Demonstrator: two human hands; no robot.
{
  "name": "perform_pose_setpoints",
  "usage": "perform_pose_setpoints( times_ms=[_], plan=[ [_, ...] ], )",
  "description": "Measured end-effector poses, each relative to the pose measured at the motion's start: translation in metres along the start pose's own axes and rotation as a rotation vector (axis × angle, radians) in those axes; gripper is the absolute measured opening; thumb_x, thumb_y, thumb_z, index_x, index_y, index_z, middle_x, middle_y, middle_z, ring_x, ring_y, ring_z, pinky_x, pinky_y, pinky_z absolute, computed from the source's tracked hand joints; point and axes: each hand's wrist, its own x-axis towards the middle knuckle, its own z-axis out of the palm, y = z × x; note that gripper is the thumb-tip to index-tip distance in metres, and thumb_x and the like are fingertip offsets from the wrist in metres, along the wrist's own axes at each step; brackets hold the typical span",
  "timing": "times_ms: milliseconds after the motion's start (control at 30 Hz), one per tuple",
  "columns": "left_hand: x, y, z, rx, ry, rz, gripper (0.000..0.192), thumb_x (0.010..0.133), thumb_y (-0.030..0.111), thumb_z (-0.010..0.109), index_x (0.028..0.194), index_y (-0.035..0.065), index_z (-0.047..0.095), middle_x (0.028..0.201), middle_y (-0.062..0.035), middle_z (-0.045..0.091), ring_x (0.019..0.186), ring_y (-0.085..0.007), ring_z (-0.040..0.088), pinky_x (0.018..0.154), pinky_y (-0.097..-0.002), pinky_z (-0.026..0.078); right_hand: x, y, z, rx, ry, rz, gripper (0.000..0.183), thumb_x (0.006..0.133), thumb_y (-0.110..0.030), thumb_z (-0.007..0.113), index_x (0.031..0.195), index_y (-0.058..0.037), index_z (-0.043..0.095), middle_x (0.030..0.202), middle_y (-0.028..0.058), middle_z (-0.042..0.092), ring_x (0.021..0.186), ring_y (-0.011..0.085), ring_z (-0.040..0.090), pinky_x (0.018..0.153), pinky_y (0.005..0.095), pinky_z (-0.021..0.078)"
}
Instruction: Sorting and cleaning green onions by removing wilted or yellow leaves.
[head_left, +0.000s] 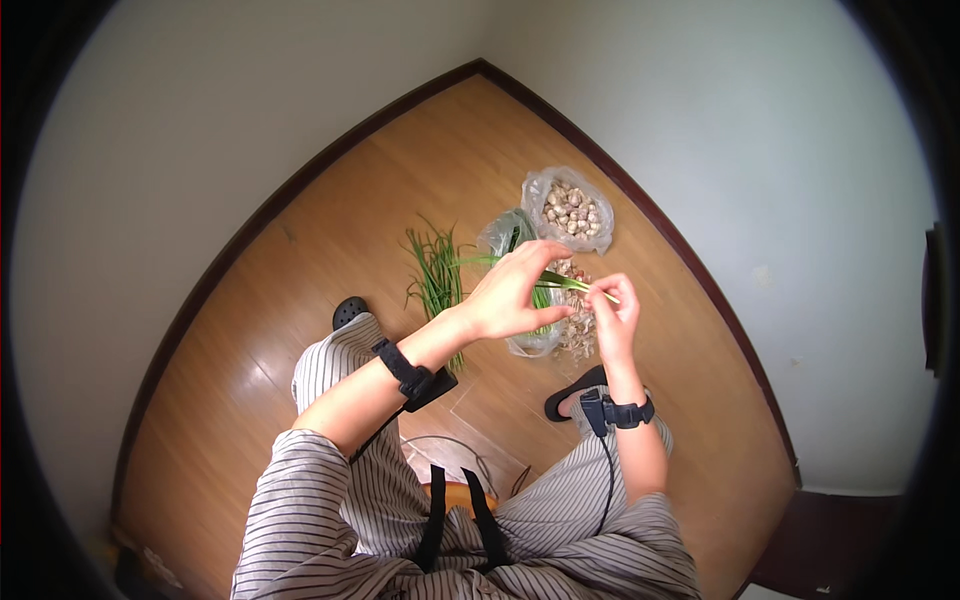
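My right hand (616, 311) pinches the pale stem end of some green stalks (559, 280) that look like garlic chives. Beside it my left hand (517, 296) is spread wide, thumb and fingers apart, with the leaves passing behind it; no grip by it shows. Below the hands a clear plastic bag (534, 346) of green stalks lies on the floor, partly covered by my left hand. A loose pile of long green stalks (437, 274) is to its left. Garlic skins and bits (579, 337) are scattered along the bag's right side.
An open plastic bag of garlic bulbs (571, 210) stands beyond the hands. The wooden floor (360, 202) meets two walls in a corner, edged by dark skirting. My shoes (350, 310) are either side of the vegetables. Cables (609, 480) run from the wrist straps.
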Motion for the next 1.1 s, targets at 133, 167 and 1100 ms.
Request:
perform_pose_setpoints(
  times_ms=[133,167,1100],
  plan=[
    [-0.003,-0.005,0.006,-0.016,-0.173,-0.076,0.035,0.079,0.017,0.062,0.108,0.0000,0.052,0.096,-0.0155,0.058,0.090,-0.0236,0.057,0.079,-0.0330,0.045,0.000,-0.007,0.015,0.116,-0.138,0.044,0.008,0.082,0.000,0.054,0.083,-0.0028,0.047,0.074,0.0023,0.054,0.064,0.0064,0.051,0.057,0.0193,0.0431],
    [-0.004,-0.006,0.007,-0.010,-0.190,-0.071,0.035,0.079,0.017,0.062,0.108,0.0000,0.052,0.096,-0.0155,0.058,0.090,-0.0236,0.057,0.079,-0.0330,0.045,0.000,-0.008,0.014,0.136,-0.159,0.050,0.008,0.083,-0.001,0.055,0.083,-0.0028,0.047,0.073,0.0023,0.054,0.063,0.0062,0.051,0.057,0.0193,0.0428],
    [-0.006,0.003,0.021,-0.754,-0.398,-0.657,0.026,0.095,0.025,0.039,0.090,0.0046,0.054,0.058,0.0073,0.033,0.050,-0.0030,0.027,0.045,-0.0188,0.022,0.010,-0.017,-0.007,0.367,-0.196,0.038,0.015,0.085,-0.011,0.058,0.096,-0.0019,0.053,0.079,0.0001,0.055,0.067,0.0053,0.050,0.060,0.0184,0.0415]
  ],
)
